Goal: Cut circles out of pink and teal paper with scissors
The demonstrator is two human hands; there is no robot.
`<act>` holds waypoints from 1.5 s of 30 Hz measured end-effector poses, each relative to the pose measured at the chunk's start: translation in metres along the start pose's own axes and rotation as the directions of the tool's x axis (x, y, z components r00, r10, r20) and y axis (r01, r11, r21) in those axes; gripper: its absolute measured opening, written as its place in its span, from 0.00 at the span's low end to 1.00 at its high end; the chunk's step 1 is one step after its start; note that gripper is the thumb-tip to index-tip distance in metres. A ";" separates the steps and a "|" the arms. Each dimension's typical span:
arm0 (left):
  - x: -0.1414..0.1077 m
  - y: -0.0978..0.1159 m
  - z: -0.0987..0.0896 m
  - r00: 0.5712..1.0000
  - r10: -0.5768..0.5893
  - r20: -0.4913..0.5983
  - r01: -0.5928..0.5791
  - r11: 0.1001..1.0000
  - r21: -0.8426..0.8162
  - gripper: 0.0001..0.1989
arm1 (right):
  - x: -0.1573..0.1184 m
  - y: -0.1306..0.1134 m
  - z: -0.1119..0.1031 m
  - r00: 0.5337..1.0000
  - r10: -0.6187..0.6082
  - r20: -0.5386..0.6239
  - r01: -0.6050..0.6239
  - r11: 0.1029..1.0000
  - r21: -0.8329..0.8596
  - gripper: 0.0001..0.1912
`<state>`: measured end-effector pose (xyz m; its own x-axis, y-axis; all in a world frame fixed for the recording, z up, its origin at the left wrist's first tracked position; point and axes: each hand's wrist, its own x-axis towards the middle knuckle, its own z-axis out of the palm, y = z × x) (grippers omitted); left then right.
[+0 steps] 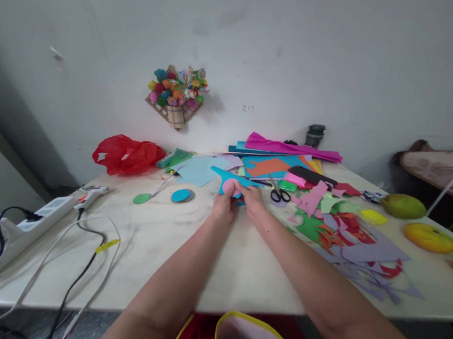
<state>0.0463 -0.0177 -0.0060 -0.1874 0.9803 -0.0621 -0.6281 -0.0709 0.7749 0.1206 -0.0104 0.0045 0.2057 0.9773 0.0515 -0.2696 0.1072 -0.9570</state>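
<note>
Near the middle of the white table [169, 250], my left hand [224, 204] is closed on a pink paper circle [230, 184] laid against a cut piece of blue paper [220, 173]. My right hand [251, 198] touches the right side of the same papers, its fingers bent; its fingertips are too small to make out clearly. Black-handled scissors [280, 195] lie just right of my right hand. Left of my hands are a stack of blue circles [181, 195] and a green circle [141, 198].
Paper scraps [337, 229], a black phone [312, 176] and mangoes [430, 237] lie on the right. Rolled pink paper [293, 147] is at the back. A red plastic bag [126, 154], power strip [34, 230] and loose cables [86, 268] occupy the left.
</note>
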 end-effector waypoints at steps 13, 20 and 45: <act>0.022 0.010 -0.025 0.981 0.126 -0.146 -0.100 0.980 0.172 0.17 | 0.015 -0.038 -0.033 0.937 0.155 0.314 0.037 0.847 -0.530 0.15; 0.019 0.016 -0.024 0.981 0.098 -0.166 -0.073 0.986 0.150 0.14 | 0.037 -0.066 -0.078 0.989 -0.145 -0.015 -0.024 -0.059 -0.998 0.16; 0.021 0.022 -0.029 0.984 0.089 -0.156 -0.062 0.984 0.168 0.13 | 0.040 -0.043 -0.093 0.995 -0.072 0.067 0.050 -0.217 -0.975 0.18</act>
<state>0.0064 -0.0037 -0.0087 -0.3585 0.9291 -0.0903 -0.4790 -0.1000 0.8721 0.2283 0.0074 0.0208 0.1613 0.9770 0.1397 0.9859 -0.1531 -0.0676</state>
